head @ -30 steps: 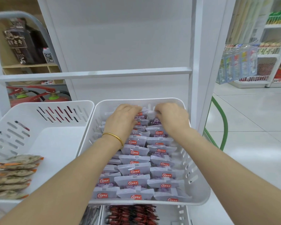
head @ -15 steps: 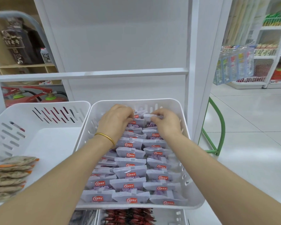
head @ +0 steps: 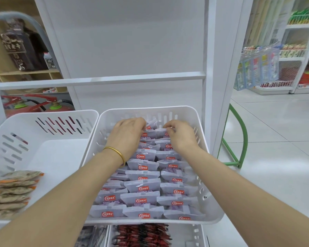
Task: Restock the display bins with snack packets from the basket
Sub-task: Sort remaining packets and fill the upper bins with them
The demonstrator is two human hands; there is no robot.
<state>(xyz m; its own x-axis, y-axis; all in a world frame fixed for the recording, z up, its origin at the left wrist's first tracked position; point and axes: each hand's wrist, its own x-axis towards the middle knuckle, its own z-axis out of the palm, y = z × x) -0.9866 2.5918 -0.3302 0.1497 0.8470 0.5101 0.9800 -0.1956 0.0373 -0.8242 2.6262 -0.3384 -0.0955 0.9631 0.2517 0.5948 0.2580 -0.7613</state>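
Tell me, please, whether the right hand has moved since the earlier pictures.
Yes. The right hand has pulled slightly back, away from the slotted rear wall of the white bin, and mostly between the two earlier pictures.

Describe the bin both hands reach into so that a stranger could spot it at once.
Find the tall white shelf panel; two white slotted bins sit side by side before it. It is the right bin. Unlike the left bin, which holds a few brown packets, it is packed with rows of purple packets bearing red logos.
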